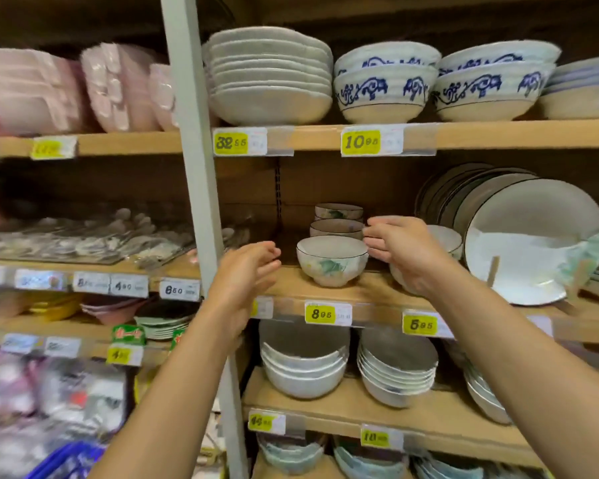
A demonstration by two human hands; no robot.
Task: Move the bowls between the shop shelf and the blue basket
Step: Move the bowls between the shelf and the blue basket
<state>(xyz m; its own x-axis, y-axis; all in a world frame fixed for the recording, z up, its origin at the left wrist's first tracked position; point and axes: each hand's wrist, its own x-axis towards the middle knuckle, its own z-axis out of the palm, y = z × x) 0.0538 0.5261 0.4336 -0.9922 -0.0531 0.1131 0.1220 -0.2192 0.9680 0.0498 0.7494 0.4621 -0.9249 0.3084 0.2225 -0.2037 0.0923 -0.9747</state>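
1. Head view: the front bowl (pixel 332 260) stands upright on the middle shelf (pixel 370 286), between the two hands.
2. Left hand (pixel 246 271): fingers spread and holding nothing, with a gap to the bowl on its right.
3. Right hand (pixel 407 252): fingers apart and empty, tips just beside the rim. This is the nearer hand.
4. Blue basket (pixel 66 458): low left, well apart.

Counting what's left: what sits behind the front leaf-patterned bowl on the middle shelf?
Behind the front bowl stand a second bowl and a third bowl. Their bases are covered; the right hand hides anything beside them.
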